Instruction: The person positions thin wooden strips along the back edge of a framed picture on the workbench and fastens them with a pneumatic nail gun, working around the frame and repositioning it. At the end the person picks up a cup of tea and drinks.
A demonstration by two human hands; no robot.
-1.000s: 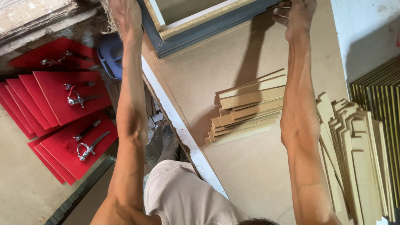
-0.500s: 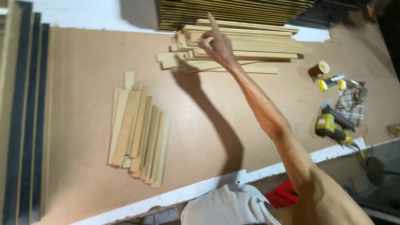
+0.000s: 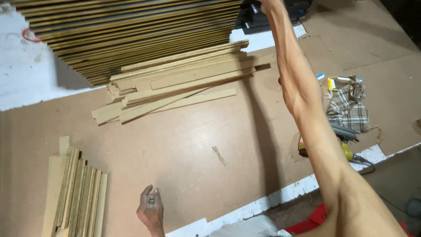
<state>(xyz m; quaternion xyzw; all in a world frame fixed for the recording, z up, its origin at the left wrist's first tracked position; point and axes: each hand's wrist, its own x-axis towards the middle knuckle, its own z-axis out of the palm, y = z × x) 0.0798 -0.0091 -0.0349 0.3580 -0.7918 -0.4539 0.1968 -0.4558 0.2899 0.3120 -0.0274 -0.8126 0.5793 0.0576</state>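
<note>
View from the head camera, looking down on a brown fibreboard tabletop. The left hand rested low on the tabletop near its front edge, fingers loosely curled and grasping nothing. The right arm reached up across the right half of the view; the right hand was cut off by the top edge, so it could not be told whether it was released, clenched or grasping anything. Nearest the left hand, at its 9 o'clock and just beside it but not touching, lay a short stack of wooden strips, the strips set side by side and running toward 12 o'clock. At the left hand's 12 o'clock, well apart from it, lay a loose pile of long wooden strips, fanned and pointing toward 2 o'clock; the right forearm passed just beside its right end. Behind that pile, at its 11 o'clock, a tall stack of dark, gold-edged mouldings partly overlapped it. At the 3 o'clock side of the right forearm lay a checked cloth, and below it, at 5 o'clock, a dark and yellow power tool, partly hidden by the arm. A white board lay beneath the mouldings at the left.
</note>
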